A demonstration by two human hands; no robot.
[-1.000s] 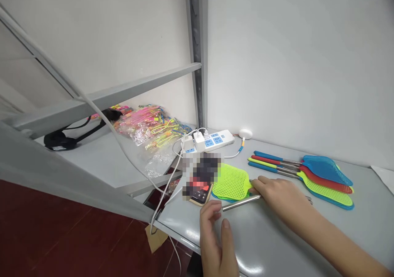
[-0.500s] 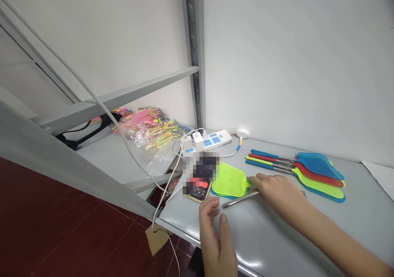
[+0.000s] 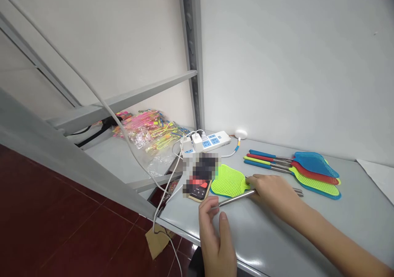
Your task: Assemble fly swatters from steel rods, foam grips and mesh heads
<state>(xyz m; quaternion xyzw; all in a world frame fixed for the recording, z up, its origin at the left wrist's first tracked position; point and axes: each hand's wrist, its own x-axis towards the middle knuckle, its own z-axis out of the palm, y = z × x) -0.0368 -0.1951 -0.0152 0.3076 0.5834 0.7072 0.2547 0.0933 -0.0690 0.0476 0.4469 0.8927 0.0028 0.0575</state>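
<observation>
Shiny steel can be seen on the thin tube [image 3: 237,198], which is held above the grey shelf [image 3: 277,236] by the right hand [image 3: 273,188]. Its far end is pointed at the left hand [image 3: 217,242], where the thumb and fingers are curved and spread wide, and nothing is seen to be gripped there. It cannot be told if the tube's tip is touched by the left fingers. The fingers of the right hand are closed in around the tube, as far as can be seen, since the fingertips are hidden. Close by those fingers, a yellow-green fly swatter head [image 3: 229,180] is laid flat, and a blue one [image 3: 222,195] is mostly covered by it. Next to them a phone [image 3: 198,191] is placed, and a white power strip [image 3: 220,139] is set behind. Past the right hand, more swatters [image 3: 314,162] are piled in a loose fan, with blue, red and yellow-green heads. The tube should be felt as light and stiff, and it may be a bit slippery, because it is smooth and round. It is best held around the middle, so that it is not tipped. The swatter heads look thin and bendy, full of small holes, so they are better picked up by the neck than by the floppy edge.
</observation>
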